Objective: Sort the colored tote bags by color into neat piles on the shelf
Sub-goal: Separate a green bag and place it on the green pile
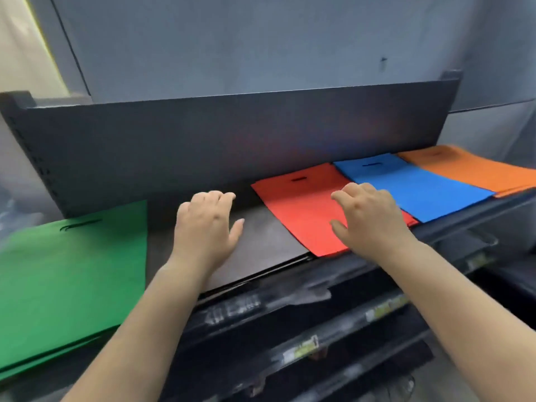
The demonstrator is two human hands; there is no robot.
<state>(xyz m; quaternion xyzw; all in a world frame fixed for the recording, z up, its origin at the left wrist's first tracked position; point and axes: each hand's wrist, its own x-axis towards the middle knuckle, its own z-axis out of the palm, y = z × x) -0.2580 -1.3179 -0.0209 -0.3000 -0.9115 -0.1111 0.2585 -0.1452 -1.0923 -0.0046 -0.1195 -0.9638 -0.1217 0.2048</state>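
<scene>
Flat tote bags lie in piles along a dark shelf [452, 230]. A green pile [72, 280] is at the left, a black pile [261, 242] in the middle, then a red pile [304, 210], a blue pile [412, 187] and an orange pile [470, 169] toward the right. My left hand [206, 224] is over the black pile with loosely bent fingers, holding nothing. My right hand [368, 219] is over the red pile's right part, fingers relaxed, nothing gripped. Whether either hand touches the bags is unclear.
A tall dark back panel [232, 140] closes the shelf behind the piles. Below the shelf edge are lower dark shelves [304, 352] with label strips. A grey wall [261, 39] stands behind.
</scene>
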